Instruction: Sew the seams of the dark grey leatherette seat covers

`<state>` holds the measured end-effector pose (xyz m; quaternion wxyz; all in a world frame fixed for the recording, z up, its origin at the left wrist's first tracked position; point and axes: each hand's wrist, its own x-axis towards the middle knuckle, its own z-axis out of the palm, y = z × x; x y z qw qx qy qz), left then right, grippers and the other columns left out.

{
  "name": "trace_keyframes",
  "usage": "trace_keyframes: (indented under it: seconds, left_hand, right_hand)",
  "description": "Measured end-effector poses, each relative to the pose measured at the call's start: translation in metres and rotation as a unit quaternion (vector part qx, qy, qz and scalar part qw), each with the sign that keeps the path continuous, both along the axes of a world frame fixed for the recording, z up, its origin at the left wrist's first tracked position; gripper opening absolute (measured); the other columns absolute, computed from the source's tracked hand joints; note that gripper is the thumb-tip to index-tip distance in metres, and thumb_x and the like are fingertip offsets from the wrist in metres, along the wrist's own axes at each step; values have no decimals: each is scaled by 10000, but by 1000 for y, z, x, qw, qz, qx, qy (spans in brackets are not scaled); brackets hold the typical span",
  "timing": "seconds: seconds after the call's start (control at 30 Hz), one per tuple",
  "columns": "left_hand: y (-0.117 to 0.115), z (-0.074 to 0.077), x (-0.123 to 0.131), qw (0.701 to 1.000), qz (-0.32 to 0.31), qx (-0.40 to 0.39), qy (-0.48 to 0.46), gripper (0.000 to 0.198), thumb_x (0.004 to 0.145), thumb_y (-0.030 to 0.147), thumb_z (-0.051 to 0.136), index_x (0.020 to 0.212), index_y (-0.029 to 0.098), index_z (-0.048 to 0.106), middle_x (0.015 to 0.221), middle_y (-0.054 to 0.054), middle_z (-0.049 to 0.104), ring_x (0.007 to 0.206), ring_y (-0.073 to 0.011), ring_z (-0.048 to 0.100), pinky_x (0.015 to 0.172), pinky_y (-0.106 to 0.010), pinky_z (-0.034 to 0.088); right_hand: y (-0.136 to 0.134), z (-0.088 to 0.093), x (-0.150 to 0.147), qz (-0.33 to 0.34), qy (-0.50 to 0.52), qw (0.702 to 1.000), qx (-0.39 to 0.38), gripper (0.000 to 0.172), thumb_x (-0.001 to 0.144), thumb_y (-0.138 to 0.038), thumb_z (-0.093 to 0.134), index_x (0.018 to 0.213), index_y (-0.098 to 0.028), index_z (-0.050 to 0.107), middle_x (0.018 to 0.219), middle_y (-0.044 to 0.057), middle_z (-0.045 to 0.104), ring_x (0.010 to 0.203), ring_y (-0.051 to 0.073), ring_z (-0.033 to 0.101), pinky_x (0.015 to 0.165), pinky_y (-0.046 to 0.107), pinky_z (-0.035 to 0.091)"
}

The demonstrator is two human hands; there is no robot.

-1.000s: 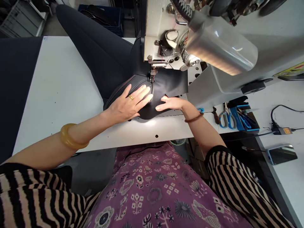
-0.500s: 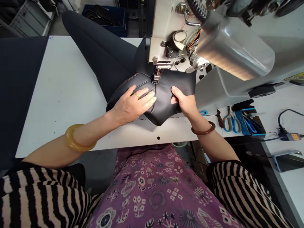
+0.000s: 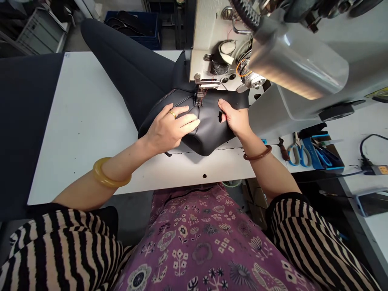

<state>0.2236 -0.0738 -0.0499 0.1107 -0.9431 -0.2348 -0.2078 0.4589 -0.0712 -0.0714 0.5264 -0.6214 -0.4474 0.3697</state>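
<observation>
Head view: black stitched cover (image 3: 209, 133) lies on white table (image 3: 81, 133), under presser foot (image 3: 199, 99) of sewing machine (image 3: 206, 32), its long section (image 3: 127, 60) stretching off toward 10 o'clock. Left hand (image 3: 168, 125), at 8 o'clock from the foot, rests on top of the cover with fingers loosely spread; right hand (image 3: 238, 119), at 4 o'clock from the foot, pinches the cover, thumb on top, other fingers partly hidden. Blue-handled scissors (image 3: 298, 150), then blue tool box (image 3: 309, 146), sit at 4 o'clock from right hand.
</observation>
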Motion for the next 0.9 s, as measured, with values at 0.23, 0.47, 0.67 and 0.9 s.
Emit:
trace_keyframes:
  seconds: [0.23, 0.47, 0.67, 0.9]
  left_hand:
    - [4, -3, 0, 999, 23, -45, -14, 378, 958, 147, 416, 1192, 251, 695, 1164, -51, 742, 1226, -269, 631, 1007, -490, 501]
    - [9, -2, 7, 993, 49, -107, -27, 418, 895, 173, 473, 1257, 256, 667, 1269, -66, 684, 1297, -305, 574, 1094, -569, 421]
    - [-33, -67, -47, 930, 250, -83, -255, 500, 947, 382, 528, 1420, 223, 492, 1476, -152, 495, 1432, -300, 422, 1212, -527, 312]
    - [-28, -109, -63, 778, 443, -224, -386, 575, 952, 633, 364, 954, 135, 651, 859, -141, 692, 926, -288, 679, 899, -453, 543]
  right_hand:
    - [13, -5, 4, 1, -25, 999, 23, 408, 849, -360, 681, 534, -185, 488, 416, -96, 369, 398, 53, 394, 489, 210, 375]
    - [41, -18, 11, 5, -83, 996, 44, 387, 856, -452, 660, 619, -162, 559, 533, -70, 444, 465, 65, 440, 569, 239, 441]
    - [-24, -16, 39, 39, -297, 948, 110, 284, 905, -455, 580, 828, -193, 660, 759, 8, 652, 778, 172, 634, 829, 342, 497]
    - [-126, -82, -14, 17, 125, 990, -57, 133, 757, -323, 684, 806, -202, 662, 706, -16, 671, 696, 125, 612, 739, 278, 475]
